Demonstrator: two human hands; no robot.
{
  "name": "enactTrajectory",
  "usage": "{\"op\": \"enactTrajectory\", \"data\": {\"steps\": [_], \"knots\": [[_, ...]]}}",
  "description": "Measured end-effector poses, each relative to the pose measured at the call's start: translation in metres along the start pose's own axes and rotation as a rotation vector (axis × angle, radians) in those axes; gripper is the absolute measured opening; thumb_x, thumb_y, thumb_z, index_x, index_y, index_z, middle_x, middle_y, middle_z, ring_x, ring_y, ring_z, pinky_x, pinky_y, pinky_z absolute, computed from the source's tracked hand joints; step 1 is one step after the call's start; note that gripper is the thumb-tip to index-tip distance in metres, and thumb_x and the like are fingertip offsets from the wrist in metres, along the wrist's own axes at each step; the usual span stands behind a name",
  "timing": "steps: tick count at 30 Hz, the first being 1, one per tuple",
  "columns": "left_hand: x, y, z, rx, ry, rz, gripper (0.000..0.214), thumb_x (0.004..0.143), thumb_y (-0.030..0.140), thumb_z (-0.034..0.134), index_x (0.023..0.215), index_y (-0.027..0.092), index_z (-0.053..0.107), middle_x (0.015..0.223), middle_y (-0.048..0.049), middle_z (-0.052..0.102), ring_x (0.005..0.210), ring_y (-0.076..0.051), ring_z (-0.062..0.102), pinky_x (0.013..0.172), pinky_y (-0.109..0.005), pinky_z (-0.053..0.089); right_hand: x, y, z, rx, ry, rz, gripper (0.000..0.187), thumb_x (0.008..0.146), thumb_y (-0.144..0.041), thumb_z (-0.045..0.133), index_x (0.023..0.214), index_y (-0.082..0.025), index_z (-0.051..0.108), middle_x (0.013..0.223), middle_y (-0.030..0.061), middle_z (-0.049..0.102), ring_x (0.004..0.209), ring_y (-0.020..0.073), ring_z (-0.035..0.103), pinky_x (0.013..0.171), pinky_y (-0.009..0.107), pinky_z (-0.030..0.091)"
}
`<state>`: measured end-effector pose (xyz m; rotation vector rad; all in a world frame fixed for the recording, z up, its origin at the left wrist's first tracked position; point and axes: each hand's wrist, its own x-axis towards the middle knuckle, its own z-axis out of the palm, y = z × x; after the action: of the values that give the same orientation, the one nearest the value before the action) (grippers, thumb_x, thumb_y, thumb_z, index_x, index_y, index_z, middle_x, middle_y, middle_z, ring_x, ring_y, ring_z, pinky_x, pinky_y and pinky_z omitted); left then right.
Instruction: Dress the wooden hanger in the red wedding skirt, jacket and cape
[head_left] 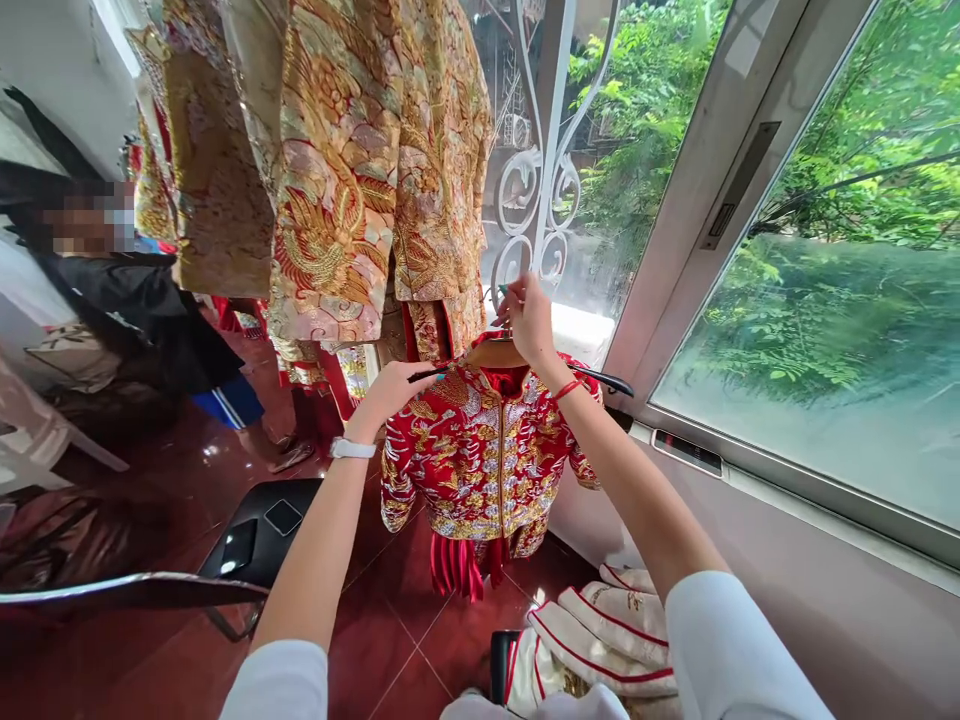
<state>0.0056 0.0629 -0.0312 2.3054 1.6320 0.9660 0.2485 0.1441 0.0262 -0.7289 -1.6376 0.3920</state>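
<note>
A red jacket [487, 450], thickly embroidered in gold and silver, hangs upright on a hanger [495, 353] with black arm ends. Its front is closed down the middle, and red tassels [456, 568] dangle below its hem. At the top, my right hand [529, 318] is closed around the hanger's hook, which its fingers partly hide. My left hand [397, 395] grips the black hanger end at the jacket's left shoulder, its fingertips by the collar side. The other black end sticks out past the right shoulder.
Gold embroidered garments [337, 200] hang close at upper left. A window [817, 330] with a sill is on the right. White garments with red trim [600, 630] lie below. A black chair [262, 530] holds two phones; another person [142, 300] stands at left.
</note>
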Motion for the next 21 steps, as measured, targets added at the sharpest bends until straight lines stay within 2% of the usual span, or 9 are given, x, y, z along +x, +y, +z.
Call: {"op": "enactTrajectory", "data": {"steps": [3,6,9,14,18,21], "knots": [[-0.014,-0.007,0.001,0.004,0.000,-0.033,0.057,0.090,0.064,0.049,0.101,0.015,0.077,0.090,-0.0099,0.078,0.071,-0.023,0.067,0.073,-0.031,0.049,-0.009,0.003,0.002,-0.095,-0.012,-0.046,0.010,0.102,-0.030,0.047,0.107,-0.024,0.053,0.075,-0.0012,0.057,0.063,0.0124,0.058,0.063,0.028,0.047],[-0.021,-0.004,0.009,-0.029,0.001,-0.022,0.056,0.090,0.063,0.050,0.103,0.015,0.076,0.085,-0.0084,0.077,0.068,-0.021,0.066,0.074,-0.031,0.049,-0.013,0.009,-0.006,-0.120,-0.078,-0.081,0.011,0.102,-0.032,0.047,0.108,-0.025,0.053,0.078,-0.0001,0.059,0.065,0.0141,0.057,0.068,0.031,0.049],[-0.019,0.003,0.020,-0.085,-0.028,-0.012,0.057,0.091,0.063,0.047,0.102,0.014,0.075,0.074,-0.0058,0.074,0.062,-0.019,0.062,0.070,-0.030,0.049,-0.013,0.021,-0.011,-0.051,-0.138,-0.100,0.017,0.104,-0.040,0.042,0.107,-0.026,0.051,0.075,-0.0019,0.057,0.058,0.0124,0.053,0.064,0.030,0.049],[-0.009,0.002,0.027,-0.122,-0.032,-0.019,0.058,0.092,0.063,0.047,0.102,0.013,0.074,0.065,-0.0040,0.070,0.062,-0.019,0.062,0.070,-0.029,0.048,-0.006,0.042,-0.006,0.156,-0.137,-0.070,0.024,0.104,-0.047,0.035,0.111,-0.027,0.047,0.077,-0.0020,0.056,0.052,0.0106,0.051,0.051,0.026,0.048],[-0.008,0.002,0.019,-0.051,-0.062,-0.057,0.050,0.093,0.056,0.049,0.103,0.015,0.074,0.073,-0.0060,0.073,0.069,-0.023,0.066,0.076,-0.032,0.049,-0.001,0.034,-0.012,0.183,-0.243,-0.049,0.024,0.104,-0.044,0.039,0.121,-0.027,0.047,0.079,-0.0015,0.059,0.058,0.0112,0.058,0.059,0.027,0.056],[-0.017,0.008,0.015,0.107,0.057,-0.104,0.041,0.093,0.047,0.049,0.110,0.017,0.072,0.096,-0.0103,0.076,0.089,-0.028,0.069,0.084,-0.036,0.050,-0.017,0.016,-0.040,0.065,-0.329,-0.050,0.028,0.100,-0.036,0.049,0.127,-0.027,0.049,0.086,0.0011,0.064,0.075,0.0151,0.065,0.076,0.034,0.059]]}}
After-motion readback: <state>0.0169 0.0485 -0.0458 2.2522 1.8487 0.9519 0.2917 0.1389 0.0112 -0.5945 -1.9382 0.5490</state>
